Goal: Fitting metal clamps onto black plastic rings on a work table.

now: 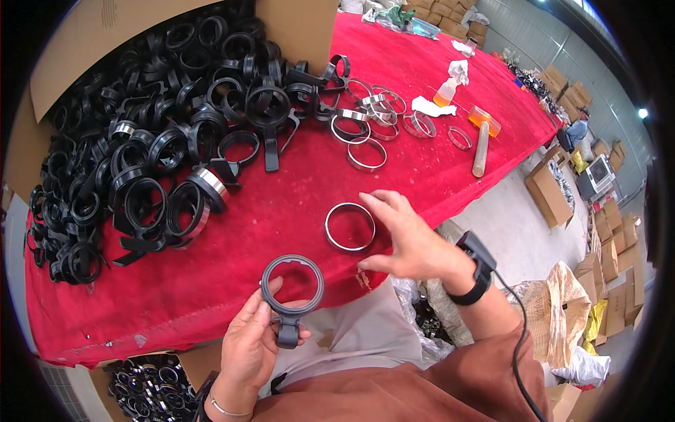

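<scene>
My left hand (247, 337) grips a black plastic ring with a short stem (288, 332), held upright over the table's near edge. The thumb lies against the ring's side and the fingers are wrapped about the stem. My right hand (411, 239) is open, thumb and fingers spread beside a thin silver metal ring (349, 249) that lies on the red cloth (246, 271). No contact shows between the fingertips and that ring. A big heap of black ring parts (144, 211) covers the table's left side, some fitted with silver bands.
Several loose metal rings (367, 167) lie beyond my right hand. Farther right are a mallet with an orange head (485, 121), a bottle of orange liquid (445, 93) and white tissue (430, 107). A cardboard box (299, 35) stands behind the heap; another person (578, 130) is far right.
</scene>
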Tool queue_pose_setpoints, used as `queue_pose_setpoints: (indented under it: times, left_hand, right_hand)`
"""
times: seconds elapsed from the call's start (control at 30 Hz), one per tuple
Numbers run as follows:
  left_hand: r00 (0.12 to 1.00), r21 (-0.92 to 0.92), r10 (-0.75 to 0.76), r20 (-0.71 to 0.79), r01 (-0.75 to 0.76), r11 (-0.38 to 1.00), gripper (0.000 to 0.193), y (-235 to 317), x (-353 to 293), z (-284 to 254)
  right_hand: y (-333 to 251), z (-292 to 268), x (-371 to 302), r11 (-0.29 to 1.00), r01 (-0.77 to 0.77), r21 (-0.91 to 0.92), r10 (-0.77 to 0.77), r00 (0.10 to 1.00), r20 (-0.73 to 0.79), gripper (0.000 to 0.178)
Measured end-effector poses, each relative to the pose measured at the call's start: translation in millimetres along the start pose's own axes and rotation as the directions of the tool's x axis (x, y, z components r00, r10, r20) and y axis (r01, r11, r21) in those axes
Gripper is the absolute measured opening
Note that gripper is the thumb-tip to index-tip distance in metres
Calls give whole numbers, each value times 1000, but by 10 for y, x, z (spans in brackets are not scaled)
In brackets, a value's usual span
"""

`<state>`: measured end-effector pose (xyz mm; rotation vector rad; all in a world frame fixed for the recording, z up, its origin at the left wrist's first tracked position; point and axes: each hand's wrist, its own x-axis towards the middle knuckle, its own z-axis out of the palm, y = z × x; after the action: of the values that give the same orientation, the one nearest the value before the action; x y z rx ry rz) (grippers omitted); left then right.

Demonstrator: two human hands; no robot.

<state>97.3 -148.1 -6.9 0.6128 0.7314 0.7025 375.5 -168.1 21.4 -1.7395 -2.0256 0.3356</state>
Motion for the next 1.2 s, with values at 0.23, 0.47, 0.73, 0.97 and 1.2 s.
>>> queue_pose_setpoints:
  times: [0.23,0.47,0.73,0.97,1.2]
  left_hand:
    - [998,39,56,21,-57,998,47,22,6,12]
    - [993,34,85,85,-88,996,42,60,-5,-39]
    - [981,81,166,105,-174,981,42,77,58,-12]
    - [981,130,161,106,-174,976,44,23,180,113]
    - [980,141,171,97,-184,973,43,20,161,77]
  right_hand:
    - [34,-196,413,990,140,21,-141,959,246,84]
    - [-136,-155,473,932,299,-205,-226,921,316,70]
    - [-343,-109,153,749,446,-491,-518,855,-14,52]
    - [-630,-128,95,963,202,181,-178,974,-138,74]
    - [-282,86,343,988,-151,-22,148,984,-99,65]
